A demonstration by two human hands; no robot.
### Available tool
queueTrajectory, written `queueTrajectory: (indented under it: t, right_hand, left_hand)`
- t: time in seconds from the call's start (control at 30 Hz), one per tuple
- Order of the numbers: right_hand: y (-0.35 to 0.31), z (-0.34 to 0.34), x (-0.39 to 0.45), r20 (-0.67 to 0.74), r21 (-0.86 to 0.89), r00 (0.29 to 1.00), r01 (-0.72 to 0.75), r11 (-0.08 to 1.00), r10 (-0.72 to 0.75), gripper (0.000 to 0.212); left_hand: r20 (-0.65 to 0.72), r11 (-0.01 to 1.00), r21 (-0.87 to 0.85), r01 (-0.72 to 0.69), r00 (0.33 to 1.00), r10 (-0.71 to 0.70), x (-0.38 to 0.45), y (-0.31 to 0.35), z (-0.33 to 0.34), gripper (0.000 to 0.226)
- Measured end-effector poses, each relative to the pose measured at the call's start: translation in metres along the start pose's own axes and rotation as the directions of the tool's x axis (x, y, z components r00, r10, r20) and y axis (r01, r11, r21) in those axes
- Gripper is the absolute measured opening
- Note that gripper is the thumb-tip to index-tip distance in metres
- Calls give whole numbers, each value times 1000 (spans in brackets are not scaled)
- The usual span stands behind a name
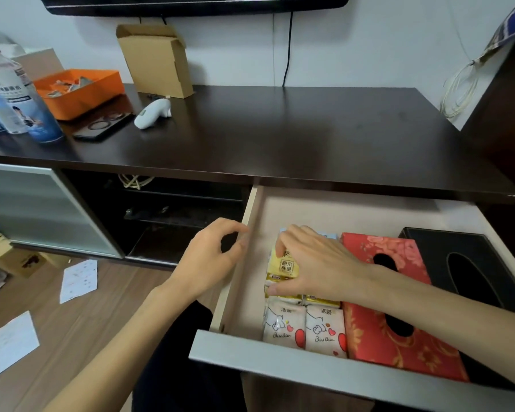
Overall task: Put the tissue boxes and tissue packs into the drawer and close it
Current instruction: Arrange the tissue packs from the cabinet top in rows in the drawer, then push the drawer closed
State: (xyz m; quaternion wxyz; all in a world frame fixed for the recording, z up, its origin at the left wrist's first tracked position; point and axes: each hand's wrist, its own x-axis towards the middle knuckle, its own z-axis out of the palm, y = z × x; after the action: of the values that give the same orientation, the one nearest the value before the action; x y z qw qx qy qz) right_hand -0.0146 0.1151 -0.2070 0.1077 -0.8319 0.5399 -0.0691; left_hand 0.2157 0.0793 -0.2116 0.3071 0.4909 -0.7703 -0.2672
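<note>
The pale wooden drawer with a grey metal front [309, 362] stands pulled open at about 5 o'clock in the view, under the dark brown counter [280, 129]. Inside it, the right hand [315, 267] lies over a yellow plastic tissue pack [286, 264], its grip closed on the pack with fingers at the far edge and thumb at the near edge. Just toward 6 o'clock from that pack sit two white tissue packs with red hearts [305, 328], side by side and touching. At 3 o'clock of the packs lies a red floral tissue box [399, 307] with a dark oval slot, and further toward 3 o'clock a black tissue box [470, 263], the two just beside each other. The left hand [211, 257] hovers just outside the drawer's left wall, fingers curled, its grip loosely open around nothing. On the counter toward 10 o'clock stand an orange tray [81, 90], a brown cardboard box [156, 60] and a white handheld thermometer [153, 113].
</note>
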Motion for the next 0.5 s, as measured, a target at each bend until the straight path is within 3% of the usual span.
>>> queueTrajectory:
  t: [0.13,0.37,0.5]
  right_hand:
    - [-4,10,-4,8,-34,1000,-4,999,4,62]
    - [-13,3,-15,51,-104,998,-26,994,31,63]
    - [-19,-19,-37,37,20,998,-43,999,42,53]
  left_hand:
    - [-29,995,-92,40,999,-43,-20,2,-3,21]
    - [-27,993,-110,40,999,-43,-39,10,-5,22]
    - [-40,993,-114,25,999,-30,-51,16,-8,26]
